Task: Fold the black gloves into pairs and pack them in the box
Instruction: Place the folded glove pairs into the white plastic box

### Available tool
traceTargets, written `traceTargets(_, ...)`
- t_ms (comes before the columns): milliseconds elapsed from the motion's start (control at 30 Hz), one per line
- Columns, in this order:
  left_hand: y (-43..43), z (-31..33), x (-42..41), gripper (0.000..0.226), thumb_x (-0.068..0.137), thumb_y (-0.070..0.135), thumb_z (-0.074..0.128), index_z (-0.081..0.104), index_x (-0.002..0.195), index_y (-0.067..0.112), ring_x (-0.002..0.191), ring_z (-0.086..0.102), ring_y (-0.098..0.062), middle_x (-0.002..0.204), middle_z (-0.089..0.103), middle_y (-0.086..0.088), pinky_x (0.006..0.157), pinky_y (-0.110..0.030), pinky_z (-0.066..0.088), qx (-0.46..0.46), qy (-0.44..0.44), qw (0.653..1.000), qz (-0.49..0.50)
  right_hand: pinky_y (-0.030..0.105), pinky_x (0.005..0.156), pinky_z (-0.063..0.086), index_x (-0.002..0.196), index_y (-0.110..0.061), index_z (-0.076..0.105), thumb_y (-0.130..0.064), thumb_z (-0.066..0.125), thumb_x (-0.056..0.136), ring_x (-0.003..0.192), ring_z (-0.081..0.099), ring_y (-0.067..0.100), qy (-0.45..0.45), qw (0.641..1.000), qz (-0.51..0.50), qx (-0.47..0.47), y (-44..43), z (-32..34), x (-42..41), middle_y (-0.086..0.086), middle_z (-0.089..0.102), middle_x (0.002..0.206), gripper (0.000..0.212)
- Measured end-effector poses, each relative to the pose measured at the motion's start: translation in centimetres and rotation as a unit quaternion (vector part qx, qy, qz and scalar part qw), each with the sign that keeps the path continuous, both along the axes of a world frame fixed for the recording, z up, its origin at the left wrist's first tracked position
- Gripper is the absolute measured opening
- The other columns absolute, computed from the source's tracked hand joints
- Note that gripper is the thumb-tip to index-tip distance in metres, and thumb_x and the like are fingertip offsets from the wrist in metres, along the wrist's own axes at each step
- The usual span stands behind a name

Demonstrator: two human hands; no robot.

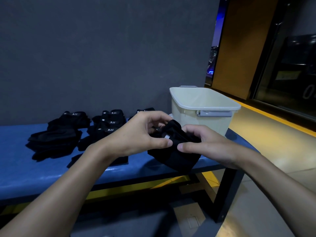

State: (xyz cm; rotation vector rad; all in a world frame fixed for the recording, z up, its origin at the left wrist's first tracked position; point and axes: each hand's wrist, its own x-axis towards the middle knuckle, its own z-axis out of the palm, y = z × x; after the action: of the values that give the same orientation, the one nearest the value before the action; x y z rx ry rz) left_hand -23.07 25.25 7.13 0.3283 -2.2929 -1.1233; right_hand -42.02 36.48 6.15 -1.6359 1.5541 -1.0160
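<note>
– What is that bundle made of?
– The folded gloves (174,151) I hold are black cloth, matt and soft-looking, with a small white sewn tag.
– And the glove piles (54,139)?
– The same dull black fabric, with labels (110,130) printed in white.
– The bench top (20,168)?
– Blue, smooth, padded, like vinyl; it has a faint sheen. The frame (228,190) under it is black and matt, painted metal by the look.
– The box (184,113)?
– Cream plastic, smooth, slightly glossy. Its latch (215,113) is grey plastic.
</note>
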Motion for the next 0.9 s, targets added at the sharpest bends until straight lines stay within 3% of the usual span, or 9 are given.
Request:
traceTargets(133, -0.2, 0.2, 0.5, 0.044, 0.078, 0.023, 0.084, 0.065, 0.118, 0.024, 0.108, 0.064, -0.009, 0.114, 0.069, 0.003, 0.098, -0.025, 0.050, -0.024, 0.013, 0.997, 0.073, 0.029, 0.074, 0.052, 0.100, -0.011, 0.063, -0.012, 0.067, 0.089, 0.087, 0.067, 0.020, -0.023, 0.997, -0.041, -0.063, -0.1, 0.4, 0.3, 0.011, 0.068, 0.091, 0.012)
traceTargets(233, -0.1, 0.3, 0.6, 0.056, 0.075, 0.041, 0.080, 0.058, 0.125, 0.029, 0.105, 0.066, -0.008, 0.117, 0.066, 0.005, 0.090, -0.027, 0.054, 0.012, 0.040, 0.991, 0.130, 0.027, 0.076, 0.056, 0.101, -0.011, 0.063, -0.010, 0.066, 0.090, 0.089, 0.068, 0.015, -0.065, 0.988, -0.065, -0.123, -0.3, 0.7, 0.7, 0.002, 0.069, 0.090, 0.012)
traceTargets(333, 0.6, 0.6, 0.0, 0.057, 0.079, 0.030, 0.078, 0.049, 0.129, 0.025, 0.093, 0.072, -0.025, 0.111, 0.066, -0.006, 0.081, -0.044, 0.061, 0.122, 0.100, 0.978, 0.134, 0.029, 0.079, 0.053, 0.103, -0.009, 0.060, -0.013, 0.066, 0.090, 0.087, 0.064, 0.012, -0.060, 0.979, -0.090, -0.173, -0.5, 1.0, 0.9, 0.004, 0.066, 0.093, 0.015)
traceTargets(433, 1.2, 1.3, -1.1, 0.060, 0.082, 0.022, 0.078, 0.045, 0.132, 0.027, 0.083, 0.072, -0.021, 0.093, 0.069, -0.005, 0.082, -0.044, 0.059, 0.197, 0.148, 0.961, 0.121, 0.032, 0.080, 0.051, 0.108, -0.007, 0.055, -0.015, 0.066, 0.091, 0.089, 0.061, 0.014, -0.035, 0.981, -0.079, -0.173, -0.5, 1.6, 0.8, 0.009, 0.062, 0.098, 0.022)
traceTargets(533, 1.1, 2.1, -2.1, 0.060, 0.081, 0.016, 0.079, 0.046, 0.130, 0.029, 0.081, 0.068, -0.022, 0.089, 0.071, -0.004, 0.077, -0.048, 0.052, 0.231, 0.175, 0.950, 0.116, 0.040, 0.090, 0.053, 0.113, -0.014, 0.051, -0.014, 0.067, 0.091, 0.104, 0.062, 0.021, -0.013, 0.987, -0.071, -0.146, -0.5, 2.4, 0.4, 0.012, 0.062, 0.110, 0.027)
traceTargets(600, 0.7, 2.8, -2.9, 0.061, 0.080, 0.012, 0.080, 0.047, 0.127, 0.030, 0.080, 0.068, -0.024, 0.089, 0.071, -0.005, 0.076, -0.052, 0.051, 0.240, 0.185, 0.946, 0.114, 0.039, 0.091, 0.054, 0.118, -0.019, 0.047, -0.010, 0.066, 0.090, 0.108, 0.062, 0.022, -0.017, 0.988, -0.067, -0.139, -0.6, 3.3, 0.0, 0.014, 0.062, 0.114, 0.035)
traceTargets(700, -0.2, 4.5, -4.3, 0.061, 0.081, 0.007, 0.078, 0.046, 0.129, 0.028, 0.083, 0.070, -0.026, 0.088, 0.072, -0.004, 0.087, -0.059, 0.053, 0.246, 0.193, 0.944, 0.107, 0.038, 0.091, 0.054, 0.133, -0.030, 0.040, -0.004, 0.065, 0.089, 0.107, 0.063, 0.025, -0.028, 0.988, -0.049, -0.143, -1.1, 5.3, -0.9, 0.019, 0.063, 0.114, 0.057)
traceTargets(800, -1.9, 6.8, -6.4, 0.063, 0.081, 0.006, 0.077, 0.044, 0.132, 0.024, 0.085, 0.073, -0.027, 0.084, 0.073, -0.001, 0.089, -0.062, 0.053, 0.245, 0.196, 0.944, 0.099, 0.046, 0.094, 0.051, 0.139, -0.045, 0.032, -0.011, 0.070, 0.086, 0.108, 0.060, 0.033, -0.010, 0.986, -0.040, -0.164, -2.1, 7.3, -2.7, 0.026, 0.060, 0.117, 0.074)
traceTargets(900, -3.8, 8.8, -8.9, 0.065, 0.081, 0.007, 0.078, 0.042, 0.133, 0.022, 0.091, 0.074, -0.030, 0.077, 0.075, 0.003, 0.090, -0.058, 0.054, 0.229, 0.188, 0.950, 0.093, 0.042, 0.096, 0.050, 0.143, -0.043, 0.028, -0.003, 0.065, 0.089, 0.109, 0.060, 0.030, 0.011, 0.980, -0.035, -0.195, -4.0, 8.7, -5.2, 0.016, 0.062, 0.119, 0.077)
